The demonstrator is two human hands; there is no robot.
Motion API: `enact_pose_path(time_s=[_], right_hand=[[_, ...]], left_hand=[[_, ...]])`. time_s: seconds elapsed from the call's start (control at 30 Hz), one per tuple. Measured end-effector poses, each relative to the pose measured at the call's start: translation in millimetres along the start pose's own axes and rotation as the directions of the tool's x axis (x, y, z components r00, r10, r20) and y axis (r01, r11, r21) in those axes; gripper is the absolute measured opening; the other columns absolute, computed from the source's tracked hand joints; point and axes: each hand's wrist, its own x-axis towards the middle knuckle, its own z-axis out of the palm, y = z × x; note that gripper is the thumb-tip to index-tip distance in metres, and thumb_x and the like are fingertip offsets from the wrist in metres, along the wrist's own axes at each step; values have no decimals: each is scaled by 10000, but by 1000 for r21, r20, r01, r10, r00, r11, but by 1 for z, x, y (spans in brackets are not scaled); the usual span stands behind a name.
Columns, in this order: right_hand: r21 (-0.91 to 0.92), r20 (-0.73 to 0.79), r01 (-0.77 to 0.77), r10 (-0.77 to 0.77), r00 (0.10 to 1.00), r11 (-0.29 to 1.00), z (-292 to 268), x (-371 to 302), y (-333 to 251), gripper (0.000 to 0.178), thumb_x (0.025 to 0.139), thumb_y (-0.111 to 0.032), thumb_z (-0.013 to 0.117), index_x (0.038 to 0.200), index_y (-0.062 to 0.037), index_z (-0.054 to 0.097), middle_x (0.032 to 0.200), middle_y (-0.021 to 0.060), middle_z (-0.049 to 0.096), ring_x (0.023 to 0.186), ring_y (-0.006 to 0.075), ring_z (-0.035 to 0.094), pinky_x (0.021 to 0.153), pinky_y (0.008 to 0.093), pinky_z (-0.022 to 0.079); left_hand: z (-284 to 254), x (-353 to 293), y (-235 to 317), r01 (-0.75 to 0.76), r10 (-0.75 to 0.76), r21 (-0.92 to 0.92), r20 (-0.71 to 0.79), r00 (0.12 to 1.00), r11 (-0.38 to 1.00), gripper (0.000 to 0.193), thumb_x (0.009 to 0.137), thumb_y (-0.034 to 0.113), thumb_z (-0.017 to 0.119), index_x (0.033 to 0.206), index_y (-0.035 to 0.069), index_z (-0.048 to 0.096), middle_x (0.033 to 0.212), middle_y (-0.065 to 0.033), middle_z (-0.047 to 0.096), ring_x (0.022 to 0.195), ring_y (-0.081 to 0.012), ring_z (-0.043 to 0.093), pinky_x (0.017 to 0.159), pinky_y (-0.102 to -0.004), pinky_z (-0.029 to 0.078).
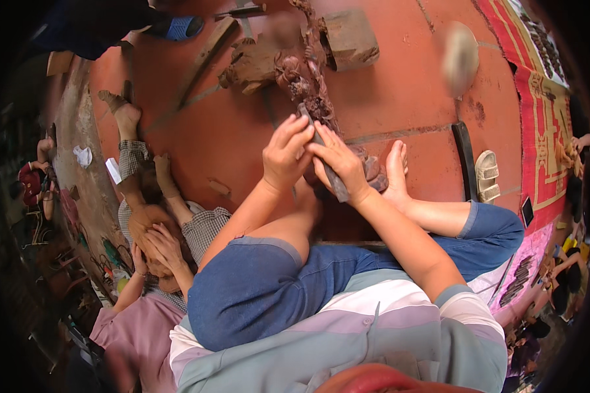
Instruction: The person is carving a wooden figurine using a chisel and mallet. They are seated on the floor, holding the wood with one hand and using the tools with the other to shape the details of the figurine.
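Note:
A reddish-brown carved wooden piece (296, 77), long and knotted with figures, stretches away from between my bare feet. Over its near part slants a flat dark grey bar (334, 181), like a file. My right hand (342, 162) is wrapped round the bar's middle, its lower end showing below the fingers. At the upper end, my left hand (284, 153) has its fingers curled against the same bar. The carving's near end (372, 171) shows beside my right foot; the part under my hands is hidden.
Wooden blocks (351, 39) prop the carving on red floor tiles. On the left, another person's hands (164, 245) rest on a brown wooden piece (147, 226). A mallet (462, 62), sandal (487, 175) and red patterned mat (537, 131) lie at right.

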Motion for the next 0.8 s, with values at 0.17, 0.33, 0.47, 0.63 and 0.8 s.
enact_pose_path(time_s=[0.17, 0.33, 0.47, 0.63, 0.8], right_hand=[[47, -24, -1, 3, 1000, 999, -3, 5, -13, 332, 765, -12, 679, 1093, -63, 657, 1299, 237, 579, 1189, 388, 578, 1013, 430, 481], [74, -19, -65, 66, 998, 995, 1, 0, -5, 321, 785, -18, 676, 1103, -55, 655, 1302, 247, 572, 1212, 377, 566, 1017, 403, 480], [152, -43, -56, 63, 997, 987, -2, 10, -11, 303, 792, -12, 669, 1091, -60, 668, 1297, 251, 574, 1220, 373, 563, 1013, 396, 482], [203, -30, -123, 131, 991, 971, -3, -1, -9, 299, 794, -10, 659, 1089, -58, 676, 1296, 260, 571, 1225, 369, 561, 1008, 391, 484], [186, -53, -103, 115, 992, 977, -4, 17, -9, 287, 803, -16, 658, 1086, -54, 677, 1288, 263, 576, 1227, 363, 562, 1003, 395, 488]], left_hand=[[-7, 0, 1, 5, -4, -54, 16, 1000, 999, 377, 679, 10, 772, 1043, 52, 686, 1167, -124, 663, 1091, -339, 648, 890, -388, 561], [-1, 0, 3, -5, 5, -4, 23, 1000, 1000, 330, 706, 74, 767, 1026, 76, 688, 1144, -95, 671, 1073, -337, 656, 857, -374, 576], [-3, 2, -1, 17, -19, -58, -31, 999, 998, 338, 693, 68, 775, 1021, 75, 691, 1138, -97, 671, 1070, -326, 661, 849, -370, 581], [2, 3, 4, 4, -4, -28, 11, 1000, 1000, 376, 682, 58, 775, 1049, 82, 700, 1126, -89, 675, 1046, -329, 668, 848, -370, 579], [0, 16, 3, 80, -81, -40, -25, 996, 996, 368, 678, 56, 771, 1039, 102, 711, 1103, -87, 682, 1043, -320, 671, 843, -373, 580]])
